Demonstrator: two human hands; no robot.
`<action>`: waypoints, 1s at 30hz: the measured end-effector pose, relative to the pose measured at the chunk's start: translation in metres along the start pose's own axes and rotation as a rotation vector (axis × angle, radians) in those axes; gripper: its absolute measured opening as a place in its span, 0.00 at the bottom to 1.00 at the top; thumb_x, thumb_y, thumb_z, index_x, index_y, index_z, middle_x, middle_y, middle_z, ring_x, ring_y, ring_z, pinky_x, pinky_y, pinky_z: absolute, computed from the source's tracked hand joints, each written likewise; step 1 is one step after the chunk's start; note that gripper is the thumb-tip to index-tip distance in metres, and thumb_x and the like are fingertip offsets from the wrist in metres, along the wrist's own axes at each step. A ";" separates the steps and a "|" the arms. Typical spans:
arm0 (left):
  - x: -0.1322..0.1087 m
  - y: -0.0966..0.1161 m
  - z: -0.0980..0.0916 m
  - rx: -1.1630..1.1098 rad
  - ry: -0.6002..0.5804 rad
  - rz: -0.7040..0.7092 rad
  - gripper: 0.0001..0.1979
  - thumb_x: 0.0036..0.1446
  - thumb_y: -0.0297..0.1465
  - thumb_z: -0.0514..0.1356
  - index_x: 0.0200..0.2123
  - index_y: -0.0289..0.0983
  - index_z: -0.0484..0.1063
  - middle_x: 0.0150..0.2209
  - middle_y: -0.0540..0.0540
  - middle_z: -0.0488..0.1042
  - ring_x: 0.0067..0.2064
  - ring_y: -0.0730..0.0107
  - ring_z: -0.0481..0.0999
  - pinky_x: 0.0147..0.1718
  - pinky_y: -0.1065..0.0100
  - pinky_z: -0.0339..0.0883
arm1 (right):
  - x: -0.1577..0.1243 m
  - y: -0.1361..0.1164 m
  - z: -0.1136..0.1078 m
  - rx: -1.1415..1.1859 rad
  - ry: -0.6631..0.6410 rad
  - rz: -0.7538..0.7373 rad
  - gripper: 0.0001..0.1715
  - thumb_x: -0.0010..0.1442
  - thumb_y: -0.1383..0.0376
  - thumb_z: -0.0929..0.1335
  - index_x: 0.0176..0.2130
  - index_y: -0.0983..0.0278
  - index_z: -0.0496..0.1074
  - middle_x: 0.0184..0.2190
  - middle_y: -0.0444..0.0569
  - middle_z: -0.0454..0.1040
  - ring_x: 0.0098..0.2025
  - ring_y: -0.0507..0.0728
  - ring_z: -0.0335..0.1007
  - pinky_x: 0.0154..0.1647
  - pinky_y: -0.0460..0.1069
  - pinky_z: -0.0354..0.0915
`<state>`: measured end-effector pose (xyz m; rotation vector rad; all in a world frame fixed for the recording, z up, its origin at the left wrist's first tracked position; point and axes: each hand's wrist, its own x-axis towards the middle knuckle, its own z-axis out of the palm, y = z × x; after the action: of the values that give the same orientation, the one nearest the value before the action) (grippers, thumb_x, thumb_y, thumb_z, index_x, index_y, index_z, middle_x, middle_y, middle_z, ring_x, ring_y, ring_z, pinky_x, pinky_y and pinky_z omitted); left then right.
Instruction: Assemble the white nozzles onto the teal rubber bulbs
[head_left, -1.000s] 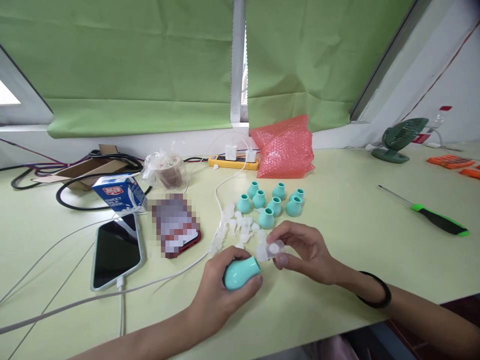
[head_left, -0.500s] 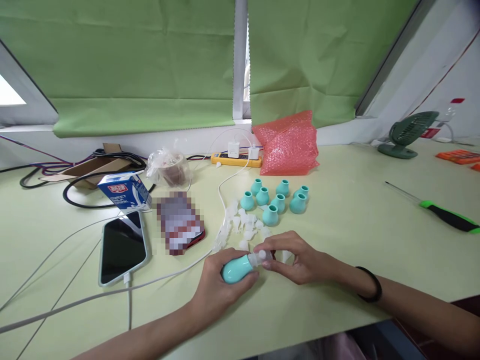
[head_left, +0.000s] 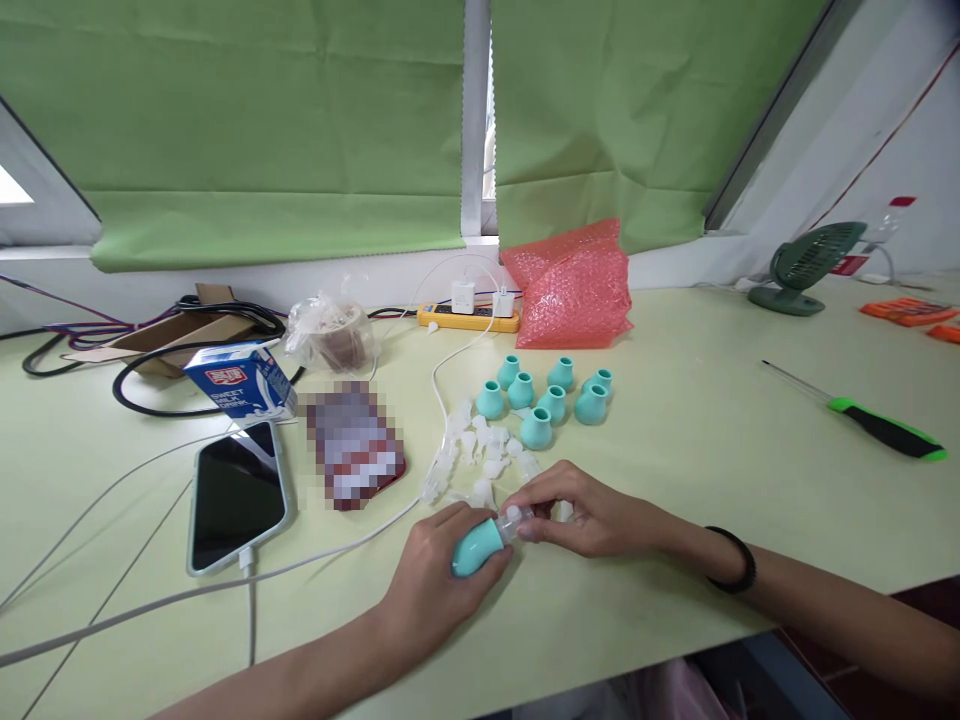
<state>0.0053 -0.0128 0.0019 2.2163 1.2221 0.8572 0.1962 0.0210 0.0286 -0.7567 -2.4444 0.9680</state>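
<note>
My left hand (head_left: 435, 570) is wrapped round a glossy teal squeeze bulb (head_left: 477, 548), which lies tilted with its neck to the right. A clear plastic nozzle (head_left: 512, 522) with a whitish tip sits at the bulb's neck. The thumb and fingers of my right hand (head_left: 581, 510) pinch this nozzle at its outer end; the fingertips cover part of it. Just beyond my hands lie several translucent white nozzle pieces (head_left: 493, 467) in a loose pile. Behind them stand several more teal bulbs (head_left: 536, 429), upright with open necks.
A phone (head_left: 238, 497) with a white charging cable and a red-edged phone (head_left: 356, 445) lie left. Behind them are a blue milk carton (head_left: 241, 382), a bagged tape roll (head_left: 341, 338), a yellow power strip (head_left: 469, 318) and pink bubble wrap (head_left: 574, 295). A screwdriver (head_left: 885, 425) and green fan (head_left: 814, 265) are right.
Both hands keep their hold on the bulb and nozzle. The right fingers have shifted slightly up and left, closer to the bulb. The view has shifted slightly.
</note>
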 end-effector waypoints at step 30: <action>0.002 0.005 -0.002 -0.119 0.018 -0.070 0.09 0.48 0.33 0.58 0.34 0.37 0.71 0.31 0.48 0.75 0.31 0.69 0.73 0.31 0.70 0.66 | 0.003 -0.012 0.018 0.361 0.148 0.239 0.13 0.57 0.58 0.61 0.30 0.66 0.61 0.21 0.43 0.67 0.16 0.44 0.57 0.16 0.41 0.56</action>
<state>0.0075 -0.0133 0.0072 2.0644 1.2171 0.8995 0.1798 0.0064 0.0254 -0.9627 -2.0059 1.3430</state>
